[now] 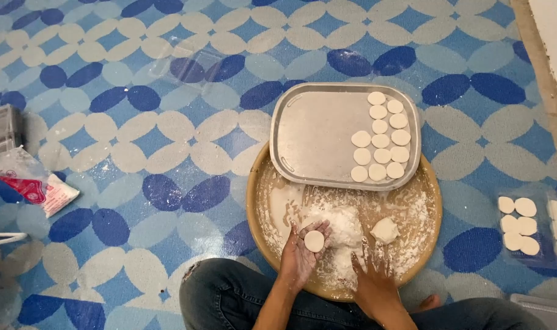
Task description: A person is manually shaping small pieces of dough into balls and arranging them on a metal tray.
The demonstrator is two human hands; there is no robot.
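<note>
- Left hand (301,252), lower centre of the frame: palm up, fingers loosely spread and slightly curled, cradling a flattened dough disc (314,241) resting flat on the palm, not pinched.
- Right hand (371,278), just right of it: palm down, fingers splayed open, fingertips dipped into the flour pile (342,235); nothing gripped.
- Round wooden tray (434,201), lower centre: rim tan, inner surface dusted and smeared white, both hands over its near edge.
- Small dough lump (384,230), right of the flour pile inside the wooden tray, apart from both hands.
- Rectangular metal tray (315,137), centre of the frame, lying across the far part of the wooden tray and overlapping its rim.
- Rows of dough discs (381,142) along the metal tray's right side, close together, many touching; left part of that tray floured.
- More dough discs (518,223) at the right edge, laid on a clear sheet on the floor, well apart from the hands.
- Plastic bag (37,186) with a red print at the left edge, lying on the floor.
- Patterned blue and white mat (138,134) under everything.
- Knees in blue jeans (229,299) along the bottom edge; a bare toe (430,302) just beside the wooden tray's rim.
</note>
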